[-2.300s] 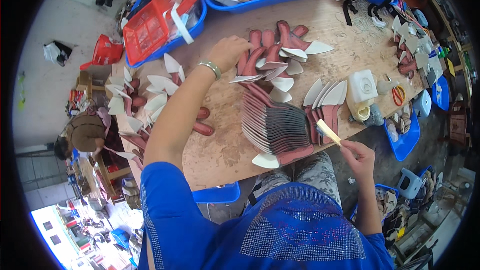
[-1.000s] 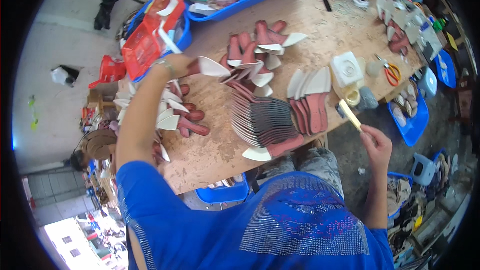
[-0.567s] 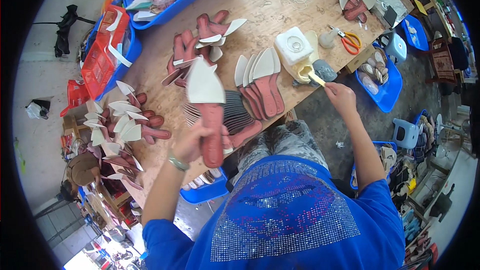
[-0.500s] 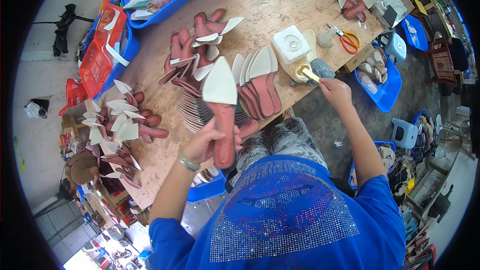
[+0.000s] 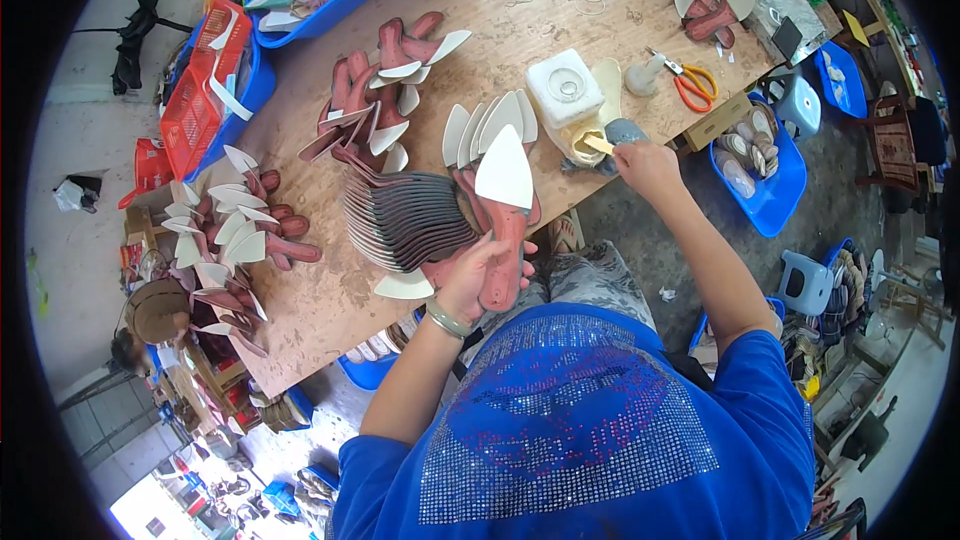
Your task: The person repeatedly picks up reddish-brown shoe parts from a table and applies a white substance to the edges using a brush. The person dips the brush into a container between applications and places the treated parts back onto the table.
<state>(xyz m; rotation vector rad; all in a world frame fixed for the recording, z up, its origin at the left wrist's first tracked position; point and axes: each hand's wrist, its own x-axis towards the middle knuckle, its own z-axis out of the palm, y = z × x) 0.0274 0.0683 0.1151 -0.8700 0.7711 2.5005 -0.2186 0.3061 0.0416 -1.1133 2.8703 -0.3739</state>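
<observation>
My left hand (image 5: pixel 468 278) is closed around a reddish-brown insole (image 5: pixel 505 245) with a pointed white end, held above the table's near edge. My right hand (image 5: pixel 648 170) grips a flat pale-yellow stick (image 5: pixel 597 144). Its far end sits in the cut mouth of a white plastic jug (image 5: pixel 564 86) lying on the table; what is inside cannot be made out. Close to my left hand is a long fanned row of insoles (image 5: pixel 408 218), their dark edges showing. Behind the held piece, several white-tipped insoles (image 5: pixel 482 130) overlap.
More insoles lie in heaps on the wooden table (image 5: pixel 300 310), at left (image 5: pixel 240 225) and far right. Orange-handled pliers (image 5: pixel 694 88) rest near the right edge. Blue tubs (image 5: pixel 775 190) and a stool (image 5: pixel 805 280) stand on the floor. Blue bins with red baskets (image 5: pixel 205 105) line the far left.
My left hand has moved right with the insole, nearer the jug, and the insole now sits lower and tilted. The stick in my right hand stays at the jug's mouth.
</observation>
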